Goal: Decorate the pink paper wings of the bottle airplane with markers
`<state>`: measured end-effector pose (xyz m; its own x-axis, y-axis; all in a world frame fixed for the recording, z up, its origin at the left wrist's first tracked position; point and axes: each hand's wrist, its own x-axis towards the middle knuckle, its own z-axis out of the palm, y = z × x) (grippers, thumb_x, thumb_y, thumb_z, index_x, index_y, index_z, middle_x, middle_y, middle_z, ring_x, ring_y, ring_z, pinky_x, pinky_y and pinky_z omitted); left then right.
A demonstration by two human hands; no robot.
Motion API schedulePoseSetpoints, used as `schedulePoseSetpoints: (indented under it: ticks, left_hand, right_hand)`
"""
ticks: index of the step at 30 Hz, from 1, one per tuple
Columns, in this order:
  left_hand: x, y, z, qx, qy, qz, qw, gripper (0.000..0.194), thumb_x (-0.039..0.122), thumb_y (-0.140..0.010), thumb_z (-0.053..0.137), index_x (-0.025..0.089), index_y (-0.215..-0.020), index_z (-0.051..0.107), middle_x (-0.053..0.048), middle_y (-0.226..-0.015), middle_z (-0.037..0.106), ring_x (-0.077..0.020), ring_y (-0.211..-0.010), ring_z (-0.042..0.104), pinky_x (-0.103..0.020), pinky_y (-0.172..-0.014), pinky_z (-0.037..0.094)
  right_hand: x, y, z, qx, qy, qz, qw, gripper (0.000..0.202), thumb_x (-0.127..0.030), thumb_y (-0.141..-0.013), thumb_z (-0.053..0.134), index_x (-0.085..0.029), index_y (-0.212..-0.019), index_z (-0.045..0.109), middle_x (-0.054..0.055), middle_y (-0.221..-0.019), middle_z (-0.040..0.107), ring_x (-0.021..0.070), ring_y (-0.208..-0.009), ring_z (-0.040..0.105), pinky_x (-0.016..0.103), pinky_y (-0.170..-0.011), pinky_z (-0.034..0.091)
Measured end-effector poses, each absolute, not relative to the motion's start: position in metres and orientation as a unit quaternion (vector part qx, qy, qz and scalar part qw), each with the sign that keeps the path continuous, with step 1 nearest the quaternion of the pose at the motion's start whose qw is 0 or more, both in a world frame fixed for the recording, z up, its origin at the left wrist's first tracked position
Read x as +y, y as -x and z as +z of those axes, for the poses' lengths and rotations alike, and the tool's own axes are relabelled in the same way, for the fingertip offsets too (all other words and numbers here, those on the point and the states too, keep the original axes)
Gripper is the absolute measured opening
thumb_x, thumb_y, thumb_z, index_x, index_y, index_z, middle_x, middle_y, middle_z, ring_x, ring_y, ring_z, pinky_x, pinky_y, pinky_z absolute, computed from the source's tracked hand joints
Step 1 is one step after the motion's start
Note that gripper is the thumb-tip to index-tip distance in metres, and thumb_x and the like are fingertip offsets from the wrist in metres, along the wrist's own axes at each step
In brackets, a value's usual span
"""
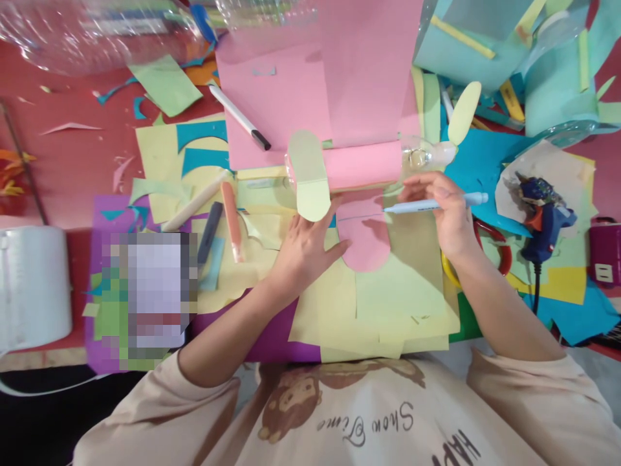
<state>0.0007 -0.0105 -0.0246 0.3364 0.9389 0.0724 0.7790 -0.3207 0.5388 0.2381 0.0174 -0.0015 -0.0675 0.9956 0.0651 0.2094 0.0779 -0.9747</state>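
Observation:
A light blue pen [427, 204] is in my right hand [449, 213], its tip at the right end of a line across a pink rounded paper piece [365, 243]. Left of that piece lies my left hand [305, 249], thumb and fingers apart, fingertips partly hidden under a light green rounded strip [310, 171]. Just above the pink piece, a small bottle wrapped in pink paper [363, 163] lies on its side, the green strip across its left end. A pale green oval [464, 113] stands at its neck end.
A glue gun [548, 233] and red-yellow scissors [499, 249] lie at the right. Markers [231, 220], a white pen [239, 115] and paper scraps spread left. Plastic bottles [111, 32] lie at the top left; a blue-green container [560, 84] stands top right.

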Motion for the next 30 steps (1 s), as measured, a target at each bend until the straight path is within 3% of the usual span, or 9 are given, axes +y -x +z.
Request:
schedulePoseSetpoints:
  ticks: [3,8,12,19,30]
  left_hand:
    - [-0.011,0.000,-0.025,0.545,-0.789,0.188,0.210,0.061,0.032,-0.085,0.062,0.022,-0.140,0.038,-0.012,-0.130,0.053,-0.0283,-0.118,0.055,-0.045,-0.103,0.044]
    - [-0.014,0.002,-0.022,0.533,-0.803,0.184,0.194,0.057,0.033,-0.085,0.061,0.021,-0.138,0.041,-0.014,-0.130,0.053,-0.0313,-0.122,0.051,-0.047,-0.100,0.044]
    - [-0.014,0.003,-0.018,0.525,-0.809,0.177,0.198,0.056,0.033,-0.085,0.062,0.020,-0.136,0.043,-0.014,-0.130,0.053,-0.0320,-0.122,0.051,-0.047,-0.099,0.045]
    - [-0.015,0.004,-0.018,0.530,-0.806,0.160,0.210,0.058,0.035,-0.085,0.061,0.020,-0.137,0.041,-0.014,-0.131,0.053,-0.0324,-0.121,0.052,-0.045,-0.096,0.046]
    - [-0.016,0.004,-0.018,0.524,-0.809,0.178,0.199,0.057,0.035,-0.085,0.062,0.018,-0.136,0.043,-0.015,-0.129,0.055,-0.0331,-0.121,0.053,-0.046,-0.097,0.046]
  right_hand:
    - [0.009,-0.237,0.007,-0.582,0.518,0.453,0.434,0.035,-0.048,-0.093,0.044,-0.023,-0.085,0.066,0.000,-0.063,0.062,0.0146,-0.055,0.058,0.030,-0.054,0.049]
    - [0.001,-0.239,0.014,-0.616,0.523,0.436,0.397,0.016,-0.037,-0.088,0.061,-0.023,-0.094,0.067,0.000,-0.077,0.068,0.0128,-0.066,0.063,0.027,-0.060,0.051]
    - [0.002,-0.240,0.008,-0.619,0.544,0.434,0.363,0.012,-0.032,-0.086,0.063,-0.021,-0.085,0.062,-0.001,-0.067,0.063,0.0106,-0.057,0.058,0.024,-0.052,0.045]
    - [0.001,-0.238,0.004,-0.614,0.560,0.432,0.350,0.018,-0.029,-0.084,0.065,-0.019,-0.072,0.055,-0.005,-0.055,0.053,0.0073,-0.046,0.044,0.021,-0.043,0.030]
    - [0.000,-0.236,0.004,-0.656,0.550,0.399,0.328,0.019,-0.030,-0.085,0.061,-0.020,-0.072,0.052,-0.003,-0.056,0.054,0.0094,-0.051,0.049,0.023,-0.047,0.033]
